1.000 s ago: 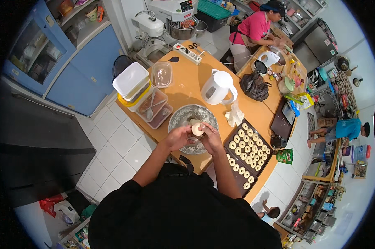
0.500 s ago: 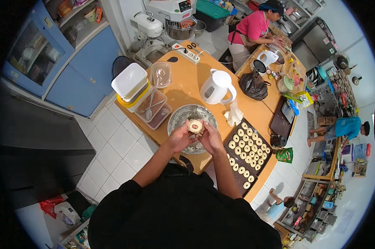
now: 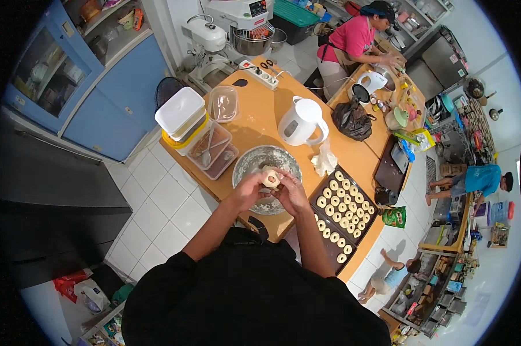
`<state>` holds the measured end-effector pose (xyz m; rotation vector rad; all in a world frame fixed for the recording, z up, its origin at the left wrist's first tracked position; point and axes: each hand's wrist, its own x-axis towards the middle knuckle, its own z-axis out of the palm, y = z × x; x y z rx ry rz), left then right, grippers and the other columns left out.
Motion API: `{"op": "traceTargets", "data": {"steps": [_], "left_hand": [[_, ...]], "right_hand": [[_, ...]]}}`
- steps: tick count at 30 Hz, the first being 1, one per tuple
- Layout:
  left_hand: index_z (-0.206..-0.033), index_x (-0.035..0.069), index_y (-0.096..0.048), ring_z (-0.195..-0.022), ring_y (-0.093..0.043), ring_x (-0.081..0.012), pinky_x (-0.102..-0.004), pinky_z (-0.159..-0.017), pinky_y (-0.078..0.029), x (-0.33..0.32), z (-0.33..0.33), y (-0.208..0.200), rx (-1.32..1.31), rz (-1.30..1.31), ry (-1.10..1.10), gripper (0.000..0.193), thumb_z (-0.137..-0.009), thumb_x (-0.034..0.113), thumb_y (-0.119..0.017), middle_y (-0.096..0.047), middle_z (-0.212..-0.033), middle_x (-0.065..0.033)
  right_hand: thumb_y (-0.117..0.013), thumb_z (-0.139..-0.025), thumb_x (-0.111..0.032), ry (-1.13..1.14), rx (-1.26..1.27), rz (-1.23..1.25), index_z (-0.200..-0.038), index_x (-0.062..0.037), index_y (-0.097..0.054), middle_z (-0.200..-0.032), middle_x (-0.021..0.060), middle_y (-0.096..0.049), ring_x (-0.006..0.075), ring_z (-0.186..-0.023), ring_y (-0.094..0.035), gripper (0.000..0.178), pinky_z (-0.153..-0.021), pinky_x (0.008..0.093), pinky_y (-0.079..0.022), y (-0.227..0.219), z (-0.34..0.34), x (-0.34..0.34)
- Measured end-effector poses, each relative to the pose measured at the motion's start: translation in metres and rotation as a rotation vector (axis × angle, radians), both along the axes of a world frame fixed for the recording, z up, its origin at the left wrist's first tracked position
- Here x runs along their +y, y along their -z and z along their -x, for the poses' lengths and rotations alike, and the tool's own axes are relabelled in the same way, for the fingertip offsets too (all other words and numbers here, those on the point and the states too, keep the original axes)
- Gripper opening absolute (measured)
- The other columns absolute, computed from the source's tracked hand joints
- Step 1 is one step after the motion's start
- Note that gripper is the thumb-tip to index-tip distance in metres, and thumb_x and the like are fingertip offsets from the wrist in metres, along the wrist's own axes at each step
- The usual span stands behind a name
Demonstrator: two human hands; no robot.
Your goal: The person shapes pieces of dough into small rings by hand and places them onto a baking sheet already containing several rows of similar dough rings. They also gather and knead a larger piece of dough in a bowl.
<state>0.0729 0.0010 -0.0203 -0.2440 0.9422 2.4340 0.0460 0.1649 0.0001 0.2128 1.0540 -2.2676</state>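
On the desk (image 3: 260, 106), a white kettle (image 3: 299, 124) stands beyond the metal bowl (image 3: 246, 160); stacked plastic tubs (image 3: 181, 112) sit left of the bowl; 2 dark trays (image 3: 333, 251) of pale dough rings (image 3: 344, 209) lie to its right; a crumpled white wrap (image 3: 325, 160) lies between kettle and trays; left hand (image 3: 250, 192) and right hand (image 3: 292, 193) keep a narrow grip, fingers curled around opposite sides of 1 dough piece (image 3: 271, 179), above the floury bowl.
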Motion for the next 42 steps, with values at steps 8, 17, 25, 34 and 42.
{"op": "traceTargets", "data": {"steps": [8,17,25,34,42], "left_hand": [[-0.112,0.001,-0.054,-0.095,-0.056,-0.0111,-0.0274,-0.082,-0.047,-0.001,0.003,0.003,0.288,0.342,-0.048,0.029,-0.084,0.006,-0.061,-0.059,-0.104,-0.0034],[-0.103,-0.003,-0.057,-0.086,-0.057,-0.0093,-0.0237,-0.078,-0.045,-0.002,0.004,0.010,0.292,0.394,-0.109,0.021,-0.083,0.003,-0.060,-0.062,-0.094,-0.0045],[-0.104,-0.004,-0.058,-0.085,-0.058,-0.0103,-0.0242,-0.078,-0.046,0.003,0.005,0.013,0.383,0.453,-0.233,0.023,-0.082,0.004,-0.063,-0.063,-0.095,-0.0062],[-0.104,-0.005,-0.058,-0.084,-0.060,-0.0101,-0.0241,-0.075,-0.047,0.001,0.005,0.012,0.332,0.483,-0.228,0.024,-0.083,0.007,-0.064,-0.064,-0.094,-0.0070],[-0.109,0.000,-0.052,-0.087,-0.056,-0.0096,-0.0238,-0.078,-0.044,0.005,0.004,0.000,0.359,0.392,-0.214,0.028,-0.083,0.001,-0.060,-0.061,-0.094,-0.0051]], "right_hand": [[-0.057,-0.088,-0.009,-0.103,0.151,-0.061,-0.105,-0.0085,-0.054,-0.102,0.0039,-0.061,0.0149,-0.091,-0.059,0.017,-0.080,0.0330,-0.049,0.009,0.005,0.006],[-0.058,-0.088,-0.008,-0.104,0.078,-0.117,-0.108,-0.0079,-0.053,-0.102,0.0041,-0.060,0.0147,-0.092,-0.058,0.020,-0.080,0.0329,-0.049,0.015,0.008,0.001],[-0.059,-0.088,-0.010,-0.012,0.102,-0.093,-0.111,-0.0050,-0.054,-0.101,0.0054,-0.061,0.0161,-0.091,-0.060,0.023,-0.080,0.0332,-0.050,0.018,0.006,0.002],[-0.058,-0.088,-0.010,-0.023,0.061,-0.018,-0.111,-0.0055,-0.055,-0.103,0.0056,-0.060,0.0164,-0.094,-0.059,0.024,-0.082,0.0355,-0.050,0.006,0.007,-0.001],[-0.055,-0.090,-0.011,-0.035,-0.039,0.058,-0.094,-0.0090,-0.053,-0.099,0.0063,-0.060,0.0166,-0.090,-0.059,0.005,-0.082,0.0368,-0.051,0.011,0.006,0.005]]}}
